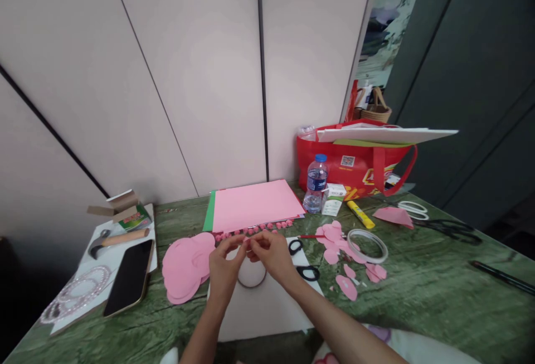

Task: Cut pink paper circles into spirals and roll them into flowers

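My left hand (229,266) and my right hand (271,252) meet above a white sheet (267,319). Between their fingertips they pinch a small pink paper piece (247,242), mostly hidden by the fingers. Below them a thin round outline, perhaps a ring (252,286), shows on the sheet. Black-handled scissors (308,273) lie just right of my right hand, their blades out of sight. Beyond my fingers runs a row of small pink paper rosettes (271,226). A pile of pink paper circles (184,269) is left of my left hand.
Pink paper (257,205) lies at the back. Rightward are loose pink cutouts (346,286), a tape roll (383,247), a glue stick (360,214), a water bottle (316,185) and a red bag (334,155). A phone (130,277) and a hammer (125,237) lie left.
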The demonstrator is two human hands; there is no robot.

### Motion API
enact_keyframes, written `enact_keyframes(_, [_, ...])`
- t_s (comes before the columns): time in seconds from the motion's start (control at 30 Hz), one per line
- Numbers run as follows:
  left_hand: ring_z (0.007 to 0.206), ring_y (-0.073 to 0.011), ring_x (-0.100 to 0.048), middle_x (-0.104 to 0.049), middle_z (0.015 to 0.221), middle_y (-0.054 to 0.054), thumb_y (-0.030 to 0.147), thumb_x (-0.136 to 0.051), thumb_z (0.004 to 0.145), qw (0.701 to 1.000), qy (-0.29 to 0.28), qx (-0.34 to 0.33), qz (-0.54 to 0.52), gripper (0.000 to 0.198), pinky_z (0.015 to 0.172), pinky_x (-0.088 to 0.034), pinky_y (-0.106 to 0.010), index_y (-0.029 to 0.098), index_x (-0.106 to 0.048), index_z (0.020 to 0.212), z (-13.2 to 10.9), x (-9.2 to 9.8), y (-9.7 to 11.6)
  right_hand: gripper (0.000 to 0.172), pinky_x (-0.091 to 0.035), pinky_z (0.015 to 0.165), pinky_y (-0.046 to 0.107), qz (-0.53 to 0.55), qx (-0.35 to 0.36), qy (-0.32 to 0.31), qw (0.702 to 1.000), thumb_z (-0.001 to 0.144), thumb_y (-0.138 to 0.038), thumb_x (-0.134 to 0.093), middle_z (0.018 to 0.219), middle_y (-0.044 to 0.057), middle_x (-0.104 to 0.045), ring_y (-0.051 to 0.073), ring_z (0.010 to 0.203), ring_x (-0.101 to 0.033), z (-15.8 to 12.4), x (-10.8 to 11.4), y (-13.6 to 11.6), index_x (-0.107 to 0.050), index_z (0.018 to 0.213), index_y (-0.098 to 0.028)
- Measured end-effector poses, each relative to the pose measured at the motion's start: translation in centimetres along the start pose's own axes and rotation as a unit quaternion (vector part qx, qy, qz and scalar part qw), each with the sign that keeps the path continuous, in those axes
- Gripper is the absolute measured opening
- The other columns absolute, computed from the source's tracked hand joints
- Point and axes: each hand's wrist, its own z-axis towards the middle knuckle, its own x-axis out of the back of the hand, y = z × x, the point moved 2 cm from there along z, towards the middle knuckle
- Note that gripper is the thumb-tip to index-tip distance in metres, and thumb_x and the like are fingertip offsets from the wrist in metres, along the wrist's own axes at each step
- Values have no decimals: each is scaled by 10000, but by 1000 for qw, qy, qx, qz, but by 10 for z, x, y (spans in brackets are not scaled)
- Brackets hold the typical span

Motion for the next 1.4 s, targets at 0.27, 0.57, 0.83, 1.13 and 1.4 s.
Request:
enact_keyframes(0.27, [769,-200,-625,-680,815,-60,292,-643,631,1000,-13,-17,18,223,740,-503,-343,167,-655,816,-1,-3,5,114,-410,558,248,-278,122,16,953,710,-155,-509,615,28,-657,148,555,-585,0,11,-15,-610,661,-177])
enact_keyframes(0.57, [678,-180,-633,-687,747,-53,276,-644,619,999,11,-30,0,197,654,-520,-299,165,-670,780,-3,-2,7,127,-402,573,247,-307,151,-13,940,719,-157,-509,645,30,-661,150,575,-580,-2,7,-13,-633,714,-185])
enact_keyframes(0.83, [762,-194,-631,-683,787,-57,270,-670,604,998,38,-12,-53,193,717,-514,-305,165,-678,766,-2,-1,3,107,-453,567,267,-161,107,0,981,705,-196,-515,612,26,-649,156,557,-588,-4,0,-8,-619,682,-187])
enact_keyframes(1.13, [787,-185,-624,-674,844,-72,263,-657,632,997,-13,7,-75,284,746,-506,-306,149,-640,891,-4,-6,2,108,-456,464,263,-51,28,18,998,651,-248,-545,482,6,-594,156,455,-565,0,5,-7,-572,580,-171])
enact_keyframes(1.4, [809,-178,-617,-647,880,-70,218,-627,640,998,12,-14,-66,325,738,-507,-300,158,-608,959,-5,-8,6,78,-434,470,241,-81,31,1,996,651,-214,-526,496,-2,-585,143,471,-557,-3,2,-9,-562,591,-178])
